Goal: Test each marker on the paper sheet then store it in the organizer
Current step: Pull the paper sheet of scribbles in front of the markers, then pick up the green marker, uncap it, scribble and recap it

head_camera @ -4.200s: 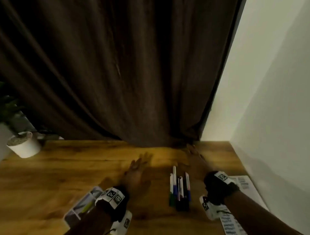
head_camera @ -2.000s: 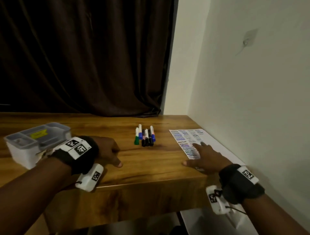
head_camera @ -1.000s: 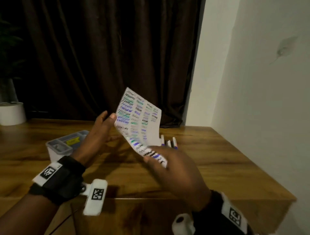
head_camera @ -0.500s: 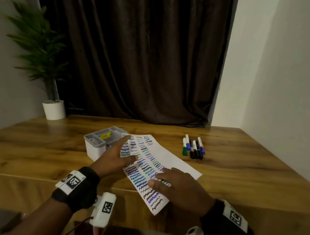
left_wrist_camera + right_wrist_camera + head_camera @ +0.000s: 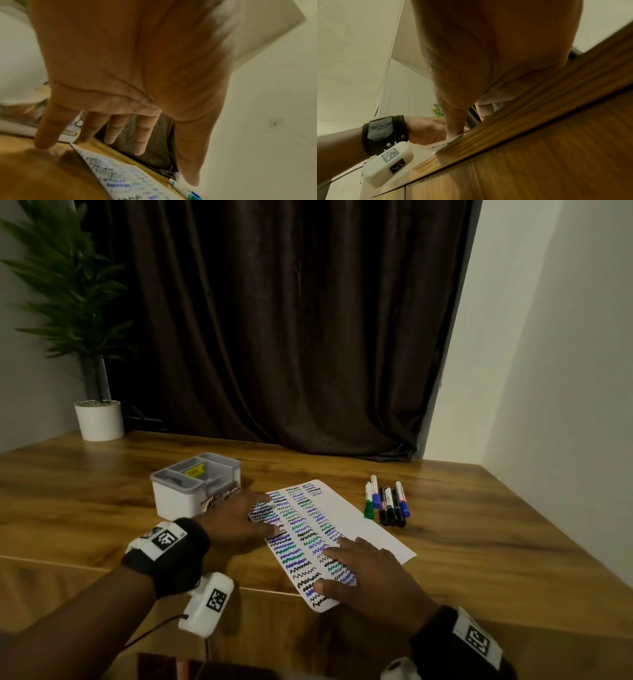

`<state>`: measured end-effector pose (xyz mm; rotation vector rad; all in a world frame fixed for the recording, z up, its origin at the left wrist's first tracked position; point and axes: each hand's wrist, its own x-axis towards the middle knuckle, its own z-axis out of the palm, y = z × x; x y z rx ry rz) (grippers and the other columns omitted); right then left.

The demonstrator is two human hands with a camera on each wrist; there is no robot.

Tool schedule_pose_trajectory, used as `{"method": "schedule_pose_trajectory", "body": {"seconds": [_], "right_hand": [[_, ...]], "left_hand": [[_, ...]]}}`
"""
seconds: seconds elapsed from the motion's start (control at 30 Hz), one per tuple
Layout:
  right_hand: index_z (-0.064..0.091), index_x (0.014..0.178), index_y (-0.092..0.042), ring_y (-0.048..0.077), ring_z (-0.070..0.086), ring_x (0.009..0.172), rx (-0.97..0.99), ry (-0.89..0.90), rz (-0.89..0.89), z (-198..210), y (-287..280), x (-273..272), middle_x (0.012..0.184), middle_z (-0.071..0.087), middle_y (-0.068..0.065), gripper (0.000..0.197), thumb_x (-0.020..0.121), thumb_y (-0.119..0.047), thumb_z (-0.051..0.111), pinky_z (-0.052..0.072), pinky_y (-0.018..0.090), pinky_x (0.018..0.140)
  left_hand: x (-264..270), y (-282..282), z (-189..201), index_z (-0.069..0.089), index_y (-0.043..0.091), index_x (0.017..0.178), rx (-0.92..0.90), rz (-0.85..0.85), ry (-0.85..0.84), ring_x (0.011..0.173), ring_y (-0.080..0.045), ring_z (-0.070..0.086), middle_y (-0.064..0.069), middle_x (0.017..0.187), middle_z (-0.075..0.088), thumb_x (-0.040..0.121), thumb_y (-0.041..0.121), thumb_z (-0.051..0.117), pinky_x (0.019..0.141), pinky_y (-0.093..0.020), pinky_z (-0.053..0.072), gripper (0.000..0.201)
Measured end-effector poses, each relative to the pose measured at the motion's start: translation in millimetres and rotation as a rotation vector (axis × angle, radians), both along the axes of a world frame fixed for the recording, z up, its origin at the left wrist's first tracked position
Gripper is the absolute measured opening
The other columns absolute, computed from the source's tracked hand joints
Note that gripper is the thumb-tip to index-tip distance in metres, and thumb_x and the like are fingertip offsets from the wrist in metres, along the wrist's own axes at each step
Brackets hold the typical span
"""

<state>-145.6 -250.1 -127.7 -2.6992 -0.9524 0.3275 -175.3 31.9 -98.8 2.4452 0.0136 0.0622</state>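
Observation:
A white paper sheet (image 5: 359, 529) covered in coloured squiggles lies flat on the wooden table (image 5: 496, 542), its near corner over the front edge. My left hand (image 5: 239, 518) rests flat on the sheet's left edge, fingers straight (image 5: 140, 135). My right hand (image 5: 370, 573) presses flat on the sheet's near end. Several capped markers (image 5: 387, 505) lie side by side to the right of the sheet. The grey organizer (image 5: 195, 487) stands just left of the sheet, beside my left hand. In the left wrist view the paper (image 5: 123, 180) and a green marker (image 5: 181, 189) show below my fingers.
A potted plant in a white pot (image 5: 99, 419) stands at the table's far left corner. A dark curtain (image 5: 291, 320) hangs behind the table and a white wall (image 5: 548, 371) bounds the right side. The table's front edge (image 5: 522, 121) runs under my right palm.
The paper went from the table's right side, was lifted by both hands, then laid flat in the middle beside the organizer. Both hands now press on it.

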Motion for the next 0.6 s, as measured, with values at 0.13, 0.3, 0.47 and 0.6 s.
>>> {"method": "schedule_pose_trajectory", "body": {"seconds": [0.13,0.3,0.47,0.6], "right_hand": [[0.029,0.159,-0.043,0.019,0.011,0.16,-0.033,0.0,0.028,4.2,-0.5,3.0,0.173,0.016,-0.009,0.08,0.09,-0.078,0.047,0.011,0.05,0.128],[0.033,0.158,-0.042,0.019,0.017,0.159,-0.028,0.029,0.046,10.1,1.5,9.2,0.173,0.02,-0.006,0.083,0.086,-0.077,0.055,0.017,0.048,0.128],[0.047,0.153,-0.034,0.009,0.046,0.138,0.0,0.134,0.146,37.7,-4.9,20.0,0.16,0.044,-0.011,0.07,0.091,-0.061,0.065,0.039,0.029,0.114],[0.063,0.137,-0.032,0.007,0.061,0.116,0.096,0.089,0.083,75.1,-12.7,62.9,0.141,0.062,-0.012,0.048,0.095,-0.055,0.063,0.05,0.028,0.099]], "left_hand": [[5.8,5.3,22.8,0.055,0.033,0.135,0.154,-0.054,0.136,0.119,-0.009,0.058,0.015,0.133,0.059,0.071,0.071,0.074,0.105,-0.03,0.047,0.076],[22.8,-11.9,28.9,0.054,0.035,0.138,0.264,-0.097,0.177,0.125,-0.011,0.055,0.016,0.14,0.056,0.061,0.082,0.069,0.111,-0.037,0.044,0.091],[47.9,-30.5,29.5,0.064,0.032,0.124,0.342,-0.191,0.364,0.108,-0.011,0.066,0.011,0.121,0.069,0.062,0.077,0.071,0.103,-0.038,0.052,0.076],[64.5,-36.4,40.3,0.06,0.034,0.13,0.394,-0.13,0.368,0.104,-0.01,0.064,0.013,0.118,0.063,0.074,0.066,0.075,0.1,-0.033,0.052,0.067]]}}
